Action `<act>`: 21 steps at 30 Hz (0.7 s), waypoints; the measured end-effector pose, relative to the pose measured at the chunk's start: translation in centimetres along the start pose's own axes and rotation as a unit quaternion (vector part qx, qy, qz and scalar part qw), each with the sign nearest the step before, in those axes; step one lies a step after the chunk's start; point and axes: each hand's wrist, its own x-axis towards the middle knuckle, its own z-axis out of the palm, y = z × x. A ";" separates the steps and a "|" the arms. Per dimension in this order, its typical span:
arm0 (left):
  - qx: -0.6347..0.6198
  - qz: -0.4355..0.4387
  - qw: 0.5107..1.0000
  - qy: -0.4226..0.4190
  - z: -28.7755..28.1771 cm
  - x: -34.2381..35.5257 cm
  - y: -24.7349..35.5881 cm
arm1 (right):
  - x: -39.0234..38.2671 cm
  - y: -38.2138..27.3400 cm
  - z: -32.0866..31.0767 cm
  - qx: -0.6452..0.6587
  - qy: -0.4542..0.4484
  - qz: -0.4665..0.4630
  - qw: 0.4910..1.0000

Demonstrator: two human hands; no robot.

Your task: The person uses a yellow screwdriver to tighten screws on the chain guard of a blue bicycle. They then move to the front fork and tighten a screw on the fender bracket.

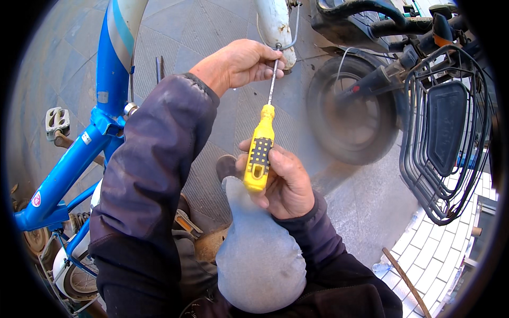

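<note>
My right hand [286, 180] is wrapped round the yellow handle of a screwdriver [258, 164] with a black dotted grip patch. The metal shaft points away from me, up to a small bolt [278, 46] at a wire stay on a white, rust-spotted mudguard [274, 24]. At that end my left hand [246, 62] has its thumb and forefinger pinched together beside the shaft tip and bolt. Whether they grip the tip, the bolt or a small part is hidden by the fingers. My grey-clad knee [260, 259] stands below the handle.
A blue bicycle frame [63, 177] with a pale pedal [57, 121] fills the left. At the right stands a dark two-wheeler with a dusty tyre [352, 108] and a black wire basket [450, 127]. A wooden stick [405, 278] lies on white tiles [424, 249].
</note>
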 end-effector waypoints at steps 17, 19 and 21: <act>-0.039 -0.019 0.999 -0.030 -0.2 -0.2 -0.1 | 0.0 0.3 0.3 0.004 0.007 -0.003 1.000; -0.046 -0.019 0.998 -0.031 0.0 -0.3 -0.1 | -0.1 -0.1 0.9 0.009 0.010 -0.003 1.000; -0.048 -0.022 0.998 -0.035 0.0 -0.4 -0.1 | 0.0 -0.1 0.8 0.037 -0.017 -0.007 0.999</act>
